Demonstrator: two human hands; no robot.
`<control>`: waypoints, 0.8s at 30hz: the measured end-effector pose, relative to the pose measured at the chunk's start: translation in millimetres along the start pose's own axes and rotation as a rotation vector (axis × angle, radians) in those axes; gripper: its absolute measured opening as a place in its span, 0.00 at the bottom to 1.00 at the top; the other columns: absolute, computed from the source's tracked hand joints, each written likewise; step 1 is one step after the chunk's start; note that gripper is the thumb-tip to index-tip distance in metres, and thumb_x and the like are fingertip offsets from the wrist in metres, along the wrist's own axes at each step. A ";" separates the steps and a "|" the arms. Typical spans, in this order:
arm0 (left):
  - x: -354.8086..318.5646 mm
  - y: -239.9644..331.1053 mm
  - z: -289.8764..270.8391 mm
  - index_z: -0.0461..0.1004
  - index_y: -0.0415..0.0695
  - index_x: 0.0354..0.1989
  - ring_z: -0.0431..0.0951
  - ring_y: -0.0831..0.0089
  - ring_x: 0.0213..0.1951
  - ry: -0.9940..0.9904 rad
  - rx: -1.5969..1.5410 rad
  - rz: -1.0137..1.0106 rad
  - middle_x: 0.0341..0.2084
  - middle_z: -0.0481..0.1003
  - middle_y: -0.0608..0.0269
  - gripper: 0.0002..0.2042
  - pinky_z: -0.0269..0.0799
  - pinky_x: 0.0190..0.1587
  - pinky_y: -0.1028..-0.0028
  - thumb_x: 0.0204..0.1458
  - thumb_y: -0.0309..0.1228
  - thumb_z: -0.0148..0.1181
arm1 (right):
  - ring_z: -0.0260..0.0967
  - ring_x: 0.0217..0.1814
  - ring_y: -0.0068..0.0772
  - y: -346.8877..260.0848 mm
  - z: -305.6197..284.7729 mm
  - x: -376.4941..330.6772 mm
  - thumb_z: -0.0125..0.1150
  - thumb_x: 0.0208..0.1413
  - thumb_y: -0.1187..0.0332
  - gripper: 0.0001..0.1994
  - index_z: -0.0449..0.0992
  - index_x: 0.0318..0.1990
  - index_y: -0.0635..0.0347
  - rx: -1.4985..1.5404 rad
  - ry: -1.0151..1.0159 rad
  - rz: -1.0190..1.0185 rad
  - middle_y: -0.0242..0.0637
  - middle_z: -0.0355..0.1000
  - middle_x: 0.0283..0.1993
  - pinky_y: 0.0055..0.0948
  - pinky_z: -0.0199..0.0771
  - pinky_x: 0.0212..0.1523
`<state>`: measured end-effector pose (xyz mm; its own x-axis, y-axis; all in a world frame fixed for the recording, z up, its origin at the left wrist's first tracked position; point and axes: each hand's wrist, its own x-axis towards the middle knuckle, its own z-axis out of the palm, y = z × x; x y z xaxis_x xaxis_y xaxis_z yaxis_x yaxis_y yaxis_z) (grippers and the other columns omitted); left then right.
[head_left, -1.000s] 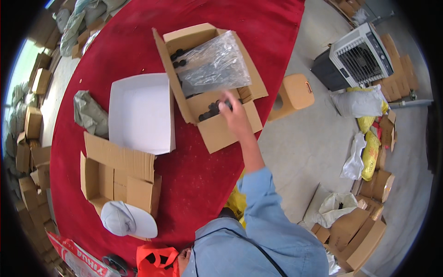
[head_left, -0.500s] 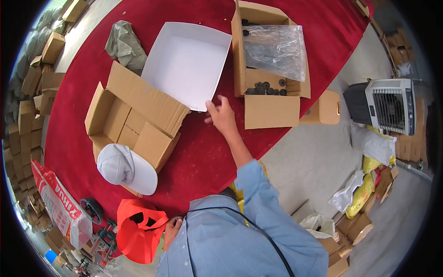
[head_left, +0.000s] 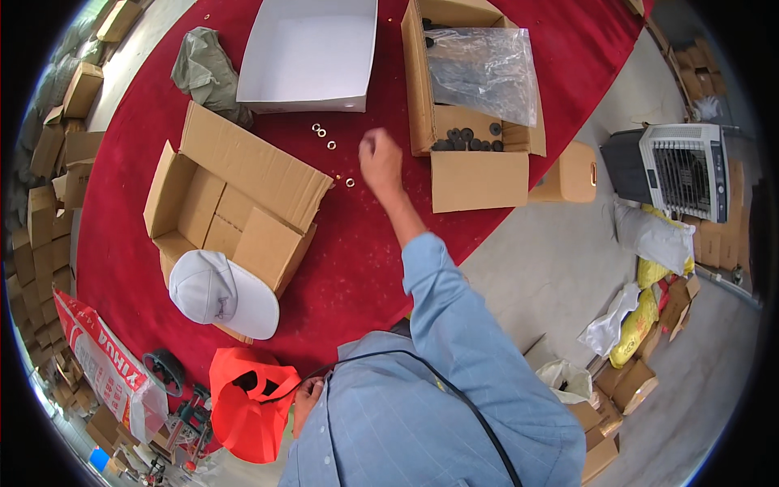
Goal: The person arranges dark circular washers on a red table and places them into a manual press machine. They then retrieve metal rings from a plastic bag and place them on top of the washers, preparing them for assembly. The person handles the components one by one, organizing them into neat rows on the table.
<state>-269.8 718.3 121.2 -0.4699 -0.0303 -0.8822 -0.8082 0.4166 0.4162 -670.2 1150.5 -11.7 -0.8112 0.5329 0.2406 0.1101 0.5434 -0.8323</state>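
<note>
My right hand (head_left: 380, 165) is over the red cloth, its fingers curled closed; anything inside them is hidden. Several small metal rings, which look like nuts (head_left: 331, 145), lie on the cloth to its left. Beyond them stands a white open box (head_left: 312, 61), apart from the hand. My left hand (head_left: 305, 400) is low by my body, fingers curled beside an orange-red bag (head_left: 251, 422) and a black cord (head_left: 389, 352). What it grips, if anything, cannot be made out.
An open cardboard box (head_left: 231, 203) sits at left, a white cap (head_left: 219, 294) on its near edge. At right, another carton (head_left: 480, 183) holds black round parts (head_left: 462, 140) and a clear plastic bag (head_left: 483, 73). A grey-green cloth (head_left: 204, 73) lies far left; an air cooler (head_left: 686, 172) stands right.
The white box has shifted away from me, and nuts now show on the cloth where it was. My right hand has let go of its corner, moved slightly farther off and closed.
</note>
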 end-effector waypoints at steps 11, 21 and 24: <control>1.0 19.4 4.9 0.82 0.34 0.49 0.80 0.72 0.41 0.021 0.117 0.027 0.37 0.83 0.60 0.15 0.75 0.50 0.70 0.69 0.35 0.59 | 0.78 0.46 0.60 -11.6 23.6 -52.1 0.67 0.57 0.75 0.09 0.77 0.44 0.62 -0.138 -0.534 -0.042 0.51 0.77 0.44 0.55 0.81 0.48; 7.1 6.6 8.5 0.83 0.33 0.48 0.80 0.72 0.42 0.043 0.011 0.027 0.38 0.84 0.58 0.14 0.75 0.50 0.70 0.69 0.33 0.59 | 0.77 0.35 0.23 -65.1 -66.8 -28.0 0.65 0.62 0.80 0.06 0.80 0.45 0.64 0.324 0.032 0.155 0.36 0.78 0.39 0.26 0.79 0.36; 15.1 -2.3 5.4 0.83 0.33 0.48 0.80 0.72 0.42 0.021 -0.007 0.027 0.38 0.84 0.58 0.14 0.75 0.50 0.70 0.69 0.33 0.58 | 0.76 0.35 0.25 -70.9 -109.8 -30.1 0.64 0.63 0.79 0.05 0.79 0.45 0.61 0.393 0.102 0.252 0.34 0.76 0.38 0.27 0.77 0.36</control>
<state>-273.1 721.8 105.7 -0.4988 -0.0386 -0.8659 -0.7977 0.4110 0.4412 -590.6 1167.2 94.9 -0.7244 0.6884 0.0384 0.0550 0.1132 -0.9920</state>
